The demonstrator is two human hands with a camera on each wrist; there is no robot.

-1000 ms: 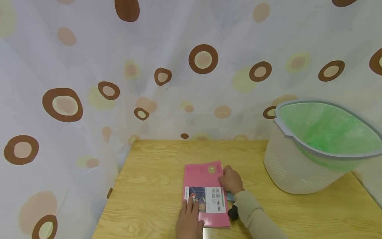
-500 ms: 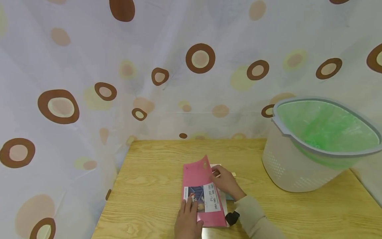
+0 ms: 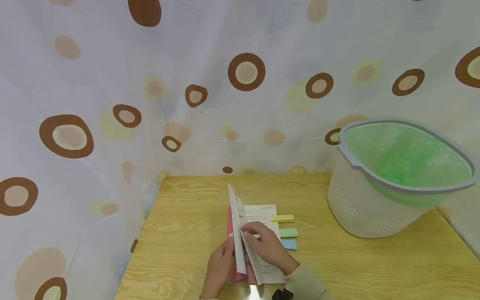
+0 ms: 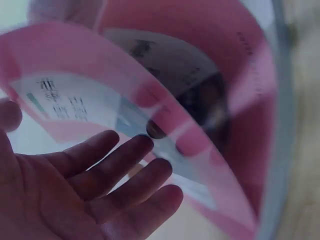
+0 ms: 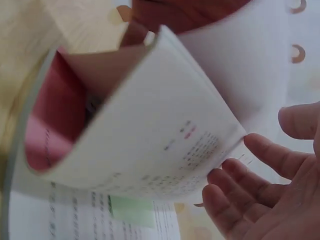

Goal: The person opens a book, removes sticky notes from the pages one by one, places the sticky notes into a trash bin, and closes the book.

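Note:
A pink-covered paperback book point(image 3: 230, 221) lies on the wooden table, its front cover and some leaves lifted upright and bowed. Printed text shows on the flat white page point(image 3: 267, 211) to the right. Along the cover's left side, my left hand point(image 3: 218, 263) supports it from outside; the left wrist view has those fingers extended against the bent pink cover point(image 4: 65, 50). My right hand point(image 3: 268, 246) reaches across the page. In the right wrist view its straight fingertips touch the edge of a raised leaf point(image 5: 155, 120), the thumb standing apart.
Yellow point(image 3: 283, 218), green point(image 3: 288, 232) and blue point(image 3: 288, 244) sticky tabs stick out from the book's right edge. A white laundry basket point(image 3: 348, 212) with a green liner stands at the right. Behind the table point(image 3: 180, 233) hangs a spotted curtain point(image 3: 210, 50).
The pink cover has lifted and swung left, with leaves standing up and a printed page showing. My right hand moved left with them; my left hand shifted from atop the cover to its left side.

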